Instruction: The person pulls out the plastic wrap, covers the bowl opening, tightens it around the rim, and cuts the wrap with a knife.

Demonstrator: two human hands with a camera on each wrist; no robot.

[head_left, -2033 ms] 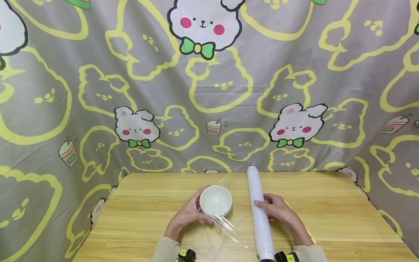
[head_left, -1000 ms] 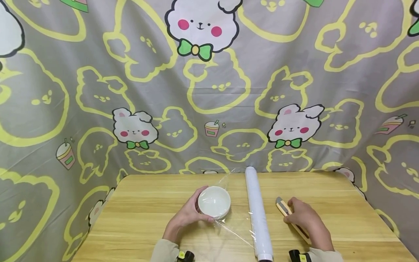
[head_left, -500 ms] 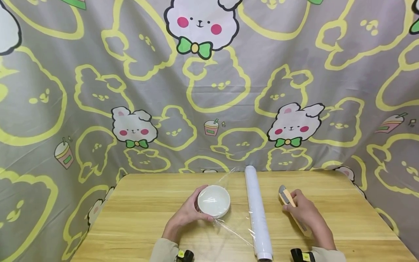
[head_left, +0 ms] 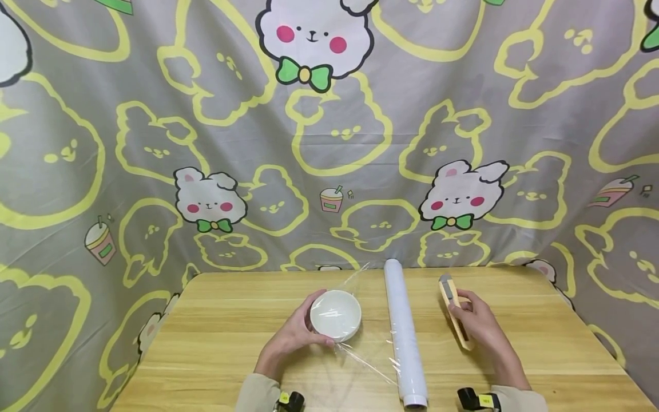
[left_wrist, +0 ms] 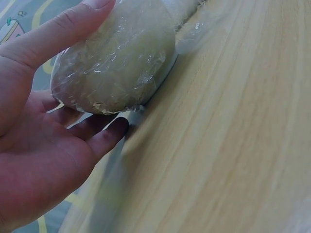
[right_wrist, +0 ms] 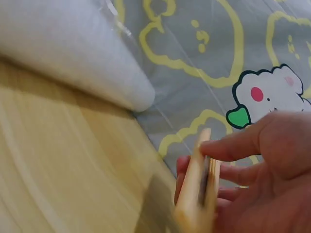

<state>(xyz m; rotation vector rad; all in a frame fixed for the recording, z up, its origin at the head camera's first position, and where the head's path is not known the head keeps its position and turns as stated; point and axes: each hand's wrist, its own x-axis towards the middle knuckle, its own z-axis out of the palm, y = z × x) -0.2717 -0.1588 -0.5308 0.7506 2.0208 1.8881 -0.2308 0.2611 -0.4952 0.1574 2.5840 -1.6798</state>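
My left hand (head_left: pixel 294 336) grips a small white bowl (head_left: pixel 336 316) by its left side, thumb at the near side and fingers round the back. Clear plastic wrap (head_left: pixel 368 357) covers the bowl and stretches right to a long roll of plastic wrap (head_left: pixel 405 335) lying on the table; the left wrist view shows the wrinkled film over the bowl (left_wrist: pixel 116 63). To the right of the roll, my right hand (head_left: pixel 479 320) pinches a yellow utility knife (head_left: pixel 455 312) between thumb and fingers, its grey tip pointing away from me. No blade shows.
The wooden table (head_left: pixel 221 343) runs back to a grey curtain (head_left: pixel 288 143) with yellow outlines and rabbit faces, which also hangs at both sides. The roll's far end reaches the table's back edge, right by the curtain.
My right hand left the roll, took hold of the utility knife lying to its right, and lifted and turned it more upright. My left hand keeps its grip on the bowl.
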